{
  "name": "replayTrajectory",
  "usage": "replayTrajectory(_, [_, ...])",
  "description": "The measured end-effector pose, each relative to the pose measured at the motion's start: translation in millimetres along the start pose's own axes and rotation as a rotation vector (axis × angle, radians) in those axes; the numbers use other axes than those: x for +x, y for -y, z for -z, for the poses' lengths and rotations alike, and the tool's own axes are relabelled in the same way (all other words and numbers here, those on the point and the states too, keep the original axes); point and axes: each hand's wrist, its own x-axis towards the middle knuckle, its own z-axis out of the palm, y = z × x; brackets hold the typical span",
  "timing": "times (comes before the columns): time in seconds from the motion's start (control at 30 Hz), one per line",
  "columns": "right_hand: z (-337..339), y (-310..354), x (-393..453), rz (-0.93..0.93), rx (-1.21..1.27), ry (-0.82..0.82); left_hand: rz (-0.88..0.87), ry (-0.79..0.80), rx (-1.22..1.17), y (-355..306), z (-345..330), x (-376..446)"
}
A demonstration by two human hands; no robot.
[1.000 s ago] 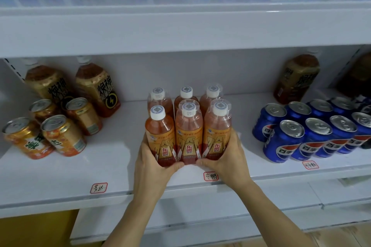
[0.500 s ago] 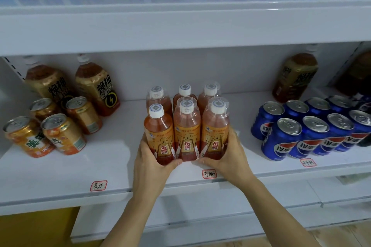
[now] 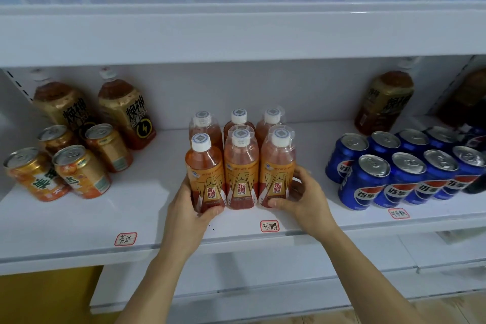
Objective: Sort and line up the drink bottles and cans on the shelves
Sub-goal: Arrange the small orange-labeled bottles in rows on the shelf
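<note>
Bottles [image 3: 240, 166] stood near the shelf's [image 3: 79, 221] front edge, left hand [image 3: 189, 208] and right hand [image 3: 302, 194] holding the outer ones; a hard squeeze could have tipped them.

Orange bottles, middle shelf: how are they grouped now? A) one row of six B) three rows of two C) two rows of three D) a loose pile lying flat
C: the orange bottles stand upright in a front row of three and a back row of three, with the left hand and right hand at the front corner bottles.
</note>
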Motion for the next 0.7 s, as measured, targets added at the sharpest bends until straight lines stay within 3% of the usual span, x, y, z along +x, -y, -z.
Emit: replayTrajectory(0.7, [3.4,5.0,-3.5,0.019,-0.011,0.068,-0.008,0.053,-0.039,-1.5,6.2,2.1])
